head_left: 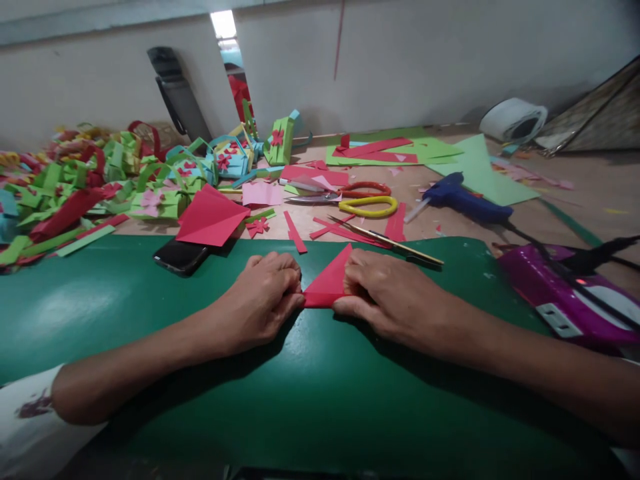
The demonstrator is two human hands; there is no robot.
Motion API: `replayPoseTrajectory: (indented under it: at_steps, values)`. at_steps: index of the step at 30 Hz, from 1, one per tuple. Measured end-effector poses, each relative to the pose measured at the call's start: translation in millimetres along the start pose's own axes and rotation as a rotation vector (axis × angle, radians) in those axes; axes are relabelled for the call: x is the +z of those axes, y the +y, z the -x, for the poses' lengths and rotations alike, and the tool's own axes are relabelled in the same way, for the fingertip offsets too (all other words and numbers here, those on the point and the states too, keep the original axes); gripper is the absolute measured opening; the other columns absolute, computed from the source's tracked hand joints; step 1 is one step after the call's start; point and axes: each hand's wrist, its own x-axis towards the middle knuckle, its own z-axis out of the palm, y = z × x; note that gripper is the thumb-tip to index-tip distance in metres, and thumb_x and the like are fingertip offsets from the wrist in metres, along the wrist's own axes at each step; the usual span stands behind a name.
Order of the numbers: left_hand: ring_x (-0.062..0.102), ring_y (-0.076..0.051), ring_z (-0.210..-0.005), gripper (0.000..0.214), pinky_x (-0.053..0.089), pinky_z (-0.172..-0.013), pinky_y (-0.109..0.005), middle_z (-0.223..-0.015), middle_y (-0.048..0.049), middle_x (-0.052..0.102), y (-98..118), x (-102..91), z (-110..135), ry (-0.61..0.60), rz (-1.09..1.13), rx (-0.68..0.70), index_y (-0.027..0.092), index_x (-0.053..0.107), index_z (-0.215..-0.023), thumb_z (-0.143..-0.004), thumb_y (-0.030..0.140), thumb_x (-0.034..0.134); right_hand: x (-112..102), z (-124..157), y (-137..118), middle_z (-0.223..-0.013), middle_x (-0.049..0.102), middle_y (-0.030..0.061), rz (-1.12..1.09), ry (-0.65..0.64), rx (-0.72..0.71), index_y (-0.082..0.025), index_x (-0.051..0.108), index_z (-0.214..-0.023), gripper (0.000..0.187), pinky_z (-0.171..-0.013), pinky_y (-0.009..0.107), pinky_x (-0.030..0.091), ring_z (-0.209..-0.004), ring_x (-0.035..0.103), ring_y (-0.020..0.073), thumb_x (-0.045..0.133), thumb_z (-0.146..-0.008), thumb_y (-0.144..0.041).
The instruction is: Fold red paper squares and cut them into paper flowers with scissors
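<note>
A folded red paper triangle point(330, 280) lies on the green mat point(150, 313) in front of me. My left hand point(263, 293) is curled, its fingertips pinching the paper's left corner. The fingers of my right hand point(385, 293) press down on the paper's right side, the thumb along its lower edge. Both hands touch the paper and hide part of it.
A black phone point(181, 256) and folded red paper point(210, 217) lie left of my hands. Behind are yellow-handled scissors point(350, 203), a thin metal tool point(395, 243), a blue glue gun point(465, 200), paper strips and a heap of paper baskets point(125, 173). A purple device point(565, 293) sits right.
</note>
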Motion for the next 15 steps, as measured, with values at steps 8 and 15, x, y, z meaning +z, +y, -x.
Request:
replayPoseTrajectory:
  at_steps: [8,15]
  values:
    - [0.047,-0.017,-0.082,0.023,0.033,-0.077,-0.034,-0.082,-0.0012,0.051,-5,-12.0,0,-0.067,0.104,0.034,0.018,0.046,-0.069,-0.091,0.021,0.040,-1,-4,-3,-0.066,0.051,0.0009,-0.039,0.003,0.015,-0.016,0.054,-0.060,0.027,-0.055,0.025,0.029,-0.060,0.046,0.0138,0.055,-0.087,-0.021]
    - [0.048,-0.016,-0.078,0.021,0.035,-0.076,-0.031,-0.079,-0.0004,0.052,-6,-15.8,0,-0.066,0.149,0.006,0.018,0.047,-0.068,-0.089,0.023,0.047,-3,-3,-3,-0.071,0.054,0.0033,-0.014,-0.013,0.016,-0.015,0.057,-0.064,0.024,-0.056,0.026,0.032,-0.061,0.048,0.0149,0.054,-0.087,-0.021]
